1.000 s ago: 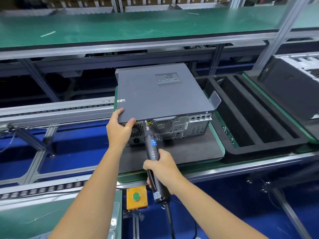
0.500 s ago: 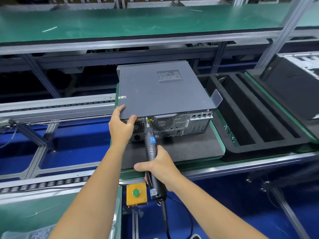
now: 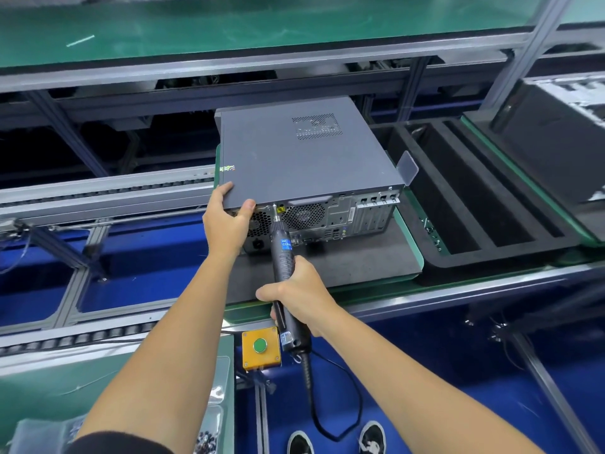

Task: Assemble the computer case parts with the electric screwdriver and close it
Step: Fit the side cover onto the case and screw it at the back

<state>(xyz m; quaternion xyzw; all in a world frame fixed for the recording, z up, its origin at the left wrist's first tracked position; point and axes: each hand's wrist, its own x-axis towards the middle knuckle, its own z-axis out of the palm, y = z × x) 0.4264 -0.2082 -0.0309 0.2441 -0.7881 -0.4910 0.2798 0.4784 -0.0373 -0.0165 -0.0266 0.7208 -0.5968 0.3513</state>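
The computer case (image 3: 304, 158) lies flat on a dark mat (image 3: 360, 260) on the work line, and it looks big, hard and heavy, so it should not bend. The left hand (image 3: 226, 221) grips its near left corner, a good strong place to hold it steady. The right hand (image 3: 294, 293) is wrapped tight around the screwdriver (image 3: 284, 257), whose tip is at the back panel just under the lid.
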